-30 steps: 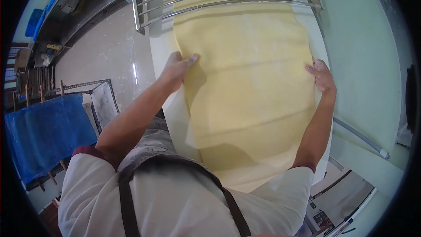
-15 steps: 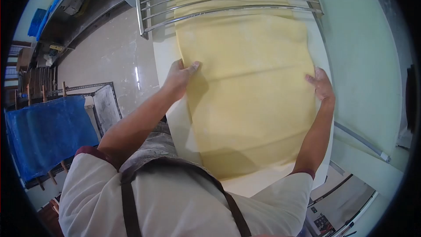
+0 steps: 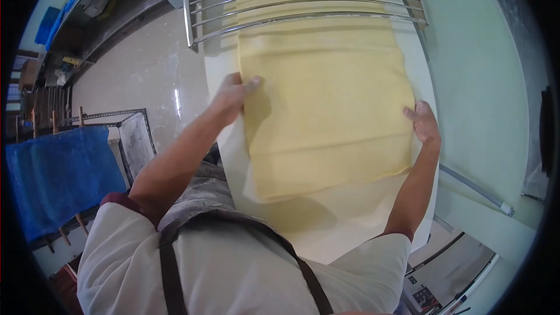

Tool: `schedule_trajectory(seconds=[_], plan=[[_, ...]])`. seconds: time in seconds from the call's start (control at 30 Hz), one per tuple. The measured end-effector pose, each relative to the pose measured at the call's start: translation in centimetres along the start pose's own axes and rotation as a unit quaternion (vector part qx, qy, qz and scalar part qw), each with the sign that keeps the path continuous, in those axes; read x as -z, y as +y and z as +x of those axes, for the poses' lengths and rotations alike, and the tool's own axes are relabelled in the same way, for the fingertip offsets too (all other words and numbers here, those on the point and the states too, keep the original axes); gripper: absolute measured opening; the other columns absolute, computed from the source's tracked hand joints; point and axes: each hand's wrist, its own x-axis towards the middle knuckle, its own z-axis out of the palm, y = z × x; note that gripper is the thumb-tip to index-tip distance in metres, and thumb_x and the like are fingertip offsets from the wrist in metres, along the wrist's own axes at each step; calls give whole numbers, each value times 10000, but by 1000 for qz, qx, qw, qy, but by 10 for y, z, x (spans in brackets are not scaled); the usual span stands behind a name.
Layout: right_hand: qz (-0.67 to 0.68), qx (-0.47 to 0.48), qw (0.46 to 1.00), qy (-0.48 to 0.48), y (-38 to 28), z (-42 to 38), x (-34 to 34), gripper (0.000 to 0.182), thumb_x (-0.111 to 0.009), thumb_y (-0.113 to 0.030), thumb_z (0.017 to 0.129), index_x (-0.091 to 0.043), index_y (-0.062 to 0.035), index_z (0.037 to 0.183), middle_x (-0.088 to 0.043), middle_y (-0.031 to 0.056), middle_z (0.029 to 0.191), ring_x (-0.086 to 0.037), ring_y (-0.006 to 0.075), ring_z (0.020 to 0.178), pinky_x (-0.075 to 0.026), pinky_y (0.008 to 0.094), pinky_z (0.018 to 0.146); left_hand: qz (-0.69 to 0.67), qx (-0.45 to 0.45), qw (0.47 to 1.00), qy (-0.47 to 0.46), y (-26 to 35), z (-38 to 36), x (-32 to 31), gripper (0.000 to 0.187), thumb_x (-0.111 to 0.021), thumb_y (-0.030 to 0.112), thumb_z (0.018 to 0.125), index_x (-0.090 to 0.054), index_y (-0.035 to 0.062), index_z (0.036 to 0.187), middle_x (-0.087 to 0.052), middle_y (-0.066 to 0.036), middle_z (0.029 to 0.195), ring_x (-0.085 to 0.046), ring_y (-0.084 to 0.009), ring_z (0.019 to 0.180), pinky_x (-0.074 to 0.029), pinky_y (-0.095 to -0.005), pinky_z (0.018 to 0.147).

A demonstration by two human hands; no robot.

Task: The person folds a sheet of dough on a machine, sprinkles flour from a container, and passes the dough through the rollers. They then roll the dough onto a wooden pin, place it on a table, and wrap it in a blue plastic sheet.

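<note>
A wide, pale yellow sheet of dough (image 3: 326,105) lies in front of me on a white belt (image 3: 230,169), its far part running under a metal bar guard (image 3: 309,18). My left hand (image 3: 236,90) is closed on its left edge, thumb on top and the other fingers mostly hidden beneath. On the opposite edge my right hand (image 3: 421,119) grips the dough in the same way, thumb over the upper face. Faint creases cross the sheet. Its near edge casts a shadow on the belt.
Left of me, a blue sheet (image 3: 64,181) hangs on a frame with wooden rods. A shelf (image 3: 87,35) holding boxes and blue plastic stands further back. To the right are a pale green surface (image 3: 478,93) and a grey bar (image 3: 475,188).
The dough's near edge has moved away from my body, baring more of the belt. My right hand has shifted slightly nearer and left; both hands still hold the sides.
</note>
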Motion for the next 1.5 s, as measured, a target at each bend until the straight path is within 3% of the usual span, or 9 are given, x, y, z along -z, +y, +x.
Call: schedule_trajectory(seconds=[0.27, 0.43, 0.63, 0.77, 0.93, 1.07, 1.17, 1.4, 1.5], plan=[[24, 69, 996, -48, -8, -78, 0, 495, -716, -80, 759, -508, 66, 1184, -624, 104, 1054, -580, 172, 975, -441, 295, 864, 37, -85, 993, -68, 25, -13, -4, 288, -568, 203, 909, -570, -54, 1039, -635, -73, 890, -605, -150, 767, -496, -302, 671], [49, 61, 990, 117, 9, -47, -35, 657, -766, -211, 708, -473, 9, 1252, -577, 125, 1129, -551, 191, 1032, -410, 288, 917, -59, -38, 997, -30, 3, 7, 6, 274, -601, 179, 891, -583, -59, 1026, -637, -97, 869, -603, -154, 765, -498, -302, 657], [-111, 77, 991, 7, 15, -31, -38, 441, -750, -120, 723, -562, -10, 1106, -508, 90, 1145, -495, 171, 1048, -461, 294, 879, -86, 9, 996, -31, -32, -34, -6, 262, -573, 134, 903, -552, -49, 1090, -627, -111, 955, -617, -176, 845, -532, -308, 698], [2, 37, 999, 16, -5, -12, -62, 355, -758, -81, 698, -592, 17, 997, -529, 86, 1081, -530, 182, 978, -535, 292, 767, -187, 75, 978, -57, -30, -41, -16, 298, -539, 103, 911, -490, -54, 1159, -554, -146, 1129, -591, -251, 968, -541, -382, 861], [12, 77, 997, 24, -13, 35, -71, 323, -738, -54, 701, -596, 12, 984, -545, 84, 1039, -554, 180, 920, -553, 307, 735, -224, -27, 973, 45, -7, 7, -22, 283, -557, 63, 892, -506, -46, 1148, -574, -132, 1094, -608, -240, 934, -558, -360, 823], [-140, 140, 980, -6, -54, 31, -31, 249, -695, -15, 724, -607, 3, 957, -548, 86, 1053, -563, 167, 887, -543, 302, 736, -165, -90, 982, 36, 13, -28, -21, 258, -582, 58, 877, -538, -52, 1106, -601, -124, 1070, -616, -233, 928, -561, -365, 805], [-58, 60, 997, 7, -50, 36, -7, 237, -701, -35, 731, -610, -11, 949, -549, 77, 1065, -566, 166, 876, -538, 305, 736, -190, -59, 979, 38, -10, -28, -24, 262, -608, 90, 869, -563, -36, 1095, -612, -122, 1053, -621, -225, 912, -562, -355, 790], [-96, 70, 993, 28, -65, 110, 24, 245, -690, -54, 763, -604, -33, 991, -543, 63, 1103, -546, 183, 969, -528, 325, 770, -111, -50, 992, 20, 31, 17, 17, 258, -586, 95, 884, -554, -41, 1101, -605, -119, 1057, -620, -214, 915, -551, -324, 805], [-70, 62, 993, 68, -66, 147, 12, 279, -683, -66, 783, -607, -38, 1050, -517, 70, 1183, -522, 185, 1040, -494, 310, 842, -148, -35, 988, 29, 29, 60, 34, 172, -594, 90, 882, -607, -30, 1005, -649, -93, 911, -634, -165, 760, -554, -290, 733]])
